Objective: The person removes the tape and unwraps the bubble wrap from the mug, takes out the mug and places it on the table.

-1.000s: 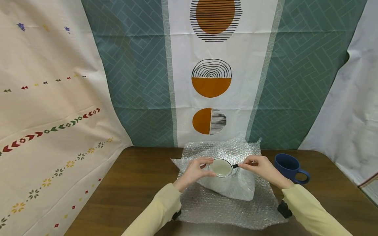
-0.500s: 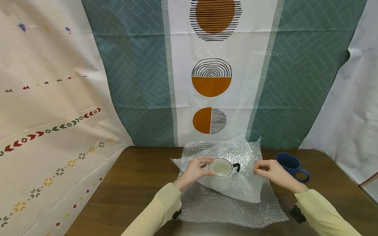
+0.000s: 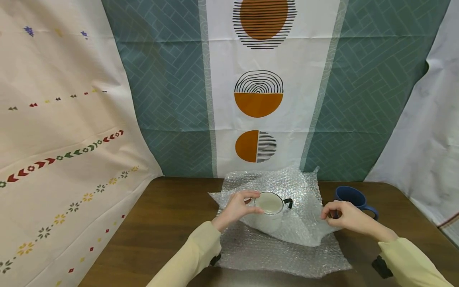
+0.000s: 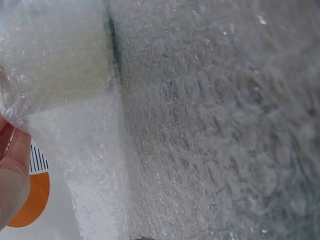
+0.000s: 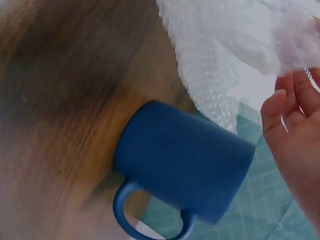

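Note:
A white mug (image 3: 269,202) with a black rim and black handle stands partly wrapped in bubble wrap (image 3: 283,263). My left hand (image 3: 236,207) grips it at the left of its rim, thumb and fingers on either side. The left wrist view shows that hand (image 4: 15,170) against the wrap, the mug's outline hidden behind the film. To the right, my right hand (image 3: 348,217) pinches an edge of the wrap and holds it stretched away from the mug handle. In the right wrist view, bent fingers of the right hand (image 5: 300,115) meet the film.
A dark blue mug (image 5: 182,160) stands upright behind my right hand, its handle toward the right. A second layer of wrap lies flat on the brown wooden table (image 3: 161,227). Patterned cloth (image 3: 258,151) hangs along the table's back edge and left side.
My right hand has left the white mug's handle and moved right, drawing the wrap's edge outward. The black handle now shows fully. My left hand stays on the rim.

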Demonstrator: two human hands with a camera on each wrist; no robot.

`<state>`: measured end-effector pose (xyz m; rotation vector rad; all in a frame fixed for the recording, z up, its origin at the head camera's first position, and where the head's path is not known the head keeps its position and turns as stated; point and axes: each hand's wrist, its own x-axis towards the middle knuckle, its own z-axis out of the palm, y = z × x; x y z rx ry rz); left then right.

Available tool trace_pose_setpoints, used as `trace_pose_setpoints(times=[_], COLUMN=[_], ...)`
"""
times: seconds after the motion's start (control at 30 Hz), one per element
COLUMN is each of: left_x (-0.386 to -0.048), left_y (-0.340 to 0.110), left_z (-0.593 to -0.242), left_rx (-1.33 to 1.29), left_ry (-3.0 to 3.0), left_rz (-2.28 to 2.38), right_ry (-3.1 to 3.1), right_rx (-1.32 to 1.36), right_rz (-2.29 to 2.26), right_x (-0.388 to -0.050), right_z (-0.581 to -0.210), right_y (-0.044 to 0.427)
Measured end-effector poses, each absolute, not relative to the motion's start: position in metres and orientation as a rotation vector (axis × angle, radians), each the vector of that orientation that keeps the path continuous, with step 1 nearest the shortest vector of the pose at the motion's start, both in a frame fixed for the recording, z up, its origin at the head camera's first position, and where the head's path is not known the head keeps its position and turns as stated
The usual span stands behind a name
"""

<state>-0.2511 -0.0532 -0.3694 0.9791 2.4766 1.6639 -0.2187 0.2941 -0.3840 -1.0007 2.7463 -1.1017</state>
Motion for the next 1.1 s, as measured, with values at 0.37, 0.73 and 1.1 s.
trace_pose_setpoints(times=[0.37, 0.73, 1.1], left_x=[-0.254, -0.253, -0.277], left_y=[-0.053, -0.053, -0.051], left_z=[-0.371, -0.371, -0.402], left_rx=[0.998, 0.992, 0.964], left_ry=[2.493, 2.489, 2.534], left_rz=[1.663, 1.680, 1.640], right_ry=[2.532, 2.278, 2.244], right_rx=[-1.008, -1.080, -1.009], right_rz=[-1.048, -1.129, -1.068], right_x=[-0.217, -0.218, -0.216], right_z=[-0.389, -0.394, -0.407], right_y=[0.297, 0.311, 0.306])
